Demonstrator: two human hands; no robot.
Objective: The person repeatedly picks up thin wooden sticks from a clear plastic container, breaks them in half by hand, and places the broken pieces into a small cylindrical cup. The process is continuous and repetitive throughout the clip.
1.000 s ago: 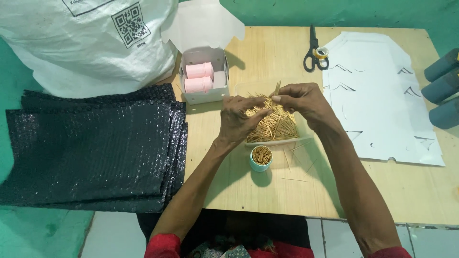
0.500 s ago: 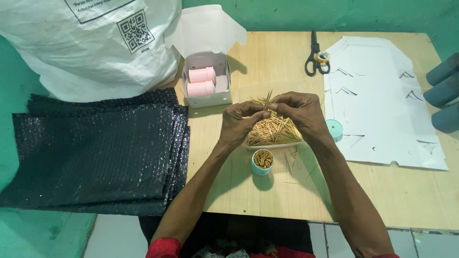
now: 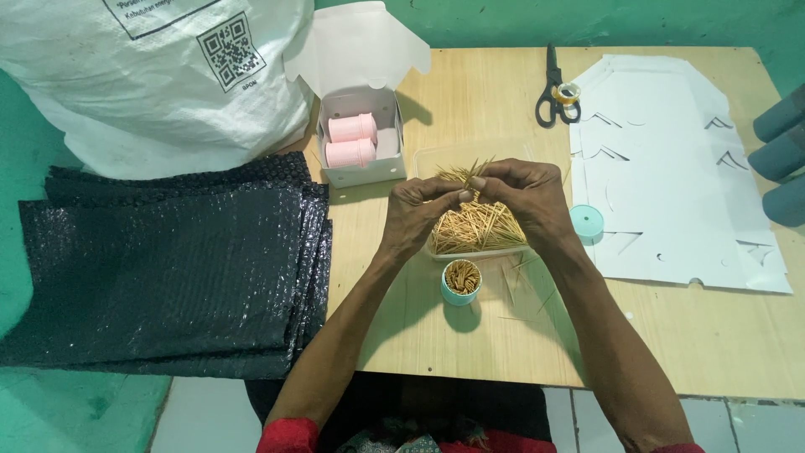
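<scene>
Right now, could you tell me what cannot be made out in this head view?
- The bundle of thin wooden toothpicks: how many are pinched, hidden by the left hand and right hand.
- The clear plastic tray: its middle, covered by both hands.
- The grey-blue cylinders: cut off by the right edge.

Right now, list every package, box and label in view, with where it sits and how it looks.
White woven sack: top left, bulky, with a black square code label.
Small white carton: open, right of the sack, holding two pink tubes.
Clear tray: under the hands, full of toothpicks.
Teal tub: below the tray, round, filled with toothpicks.
Black bubble mailers: stacked at left.
Flat white carton blanks: at right.
</scene>
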